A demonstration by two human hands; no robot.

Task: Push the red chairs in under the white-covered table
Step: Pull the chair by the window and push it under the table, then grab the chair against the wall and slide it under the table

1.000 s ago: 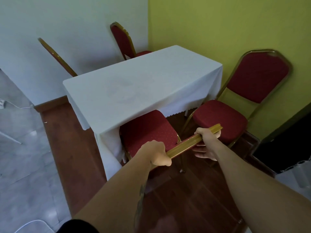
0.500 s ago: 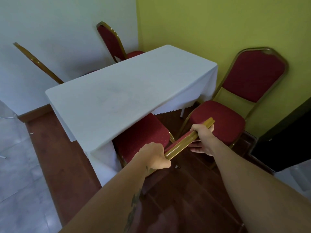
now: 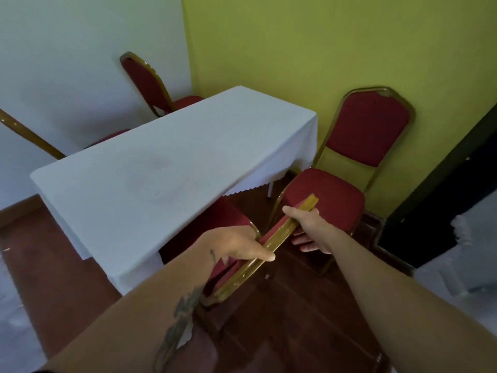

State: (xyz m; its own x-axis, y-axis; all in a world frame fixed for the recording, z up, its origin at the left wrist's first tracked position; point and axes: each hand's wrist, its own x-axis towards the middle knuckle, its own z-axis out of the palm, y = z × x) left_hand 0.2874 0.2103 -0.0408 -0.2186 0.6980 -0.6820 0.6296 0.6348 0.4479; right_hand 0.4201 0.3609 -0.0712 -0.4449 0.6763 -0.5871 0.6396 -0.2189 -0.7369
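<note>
A white-covered table (image 3: 174, 168) fills the middle of the view. Just below me is the near red chair (image 3: 212, 222) with a gold frame; most of its seat lies under the table's near long edge. My left hand (image 3: 236, 244) and my right hand (image 3: 309, 227) both grip the gold top rail of its backrest. A second red chair (image 3: 347, 168) stands at the right short end, against the green wall, its seat outside the cloth. On the far side are a third red chair (image 3: 150, 84) and the gold backrest edge of a fourth chair (image 3: 29, 135).
The green wall (image 3: 322, 44) is close behind the right chair and a white wall (image 3: 67, 49) runs behind the far chairs. A black cabinet edge (image 3: 441, 189) stands at the right. The floor is dark red wood, with pale tiles (image 3: 16, 319) at the left.
The near chair has slid further under the table with both hands on its rail; less of its seat shows. My view has moved closer and over the table.
</note>
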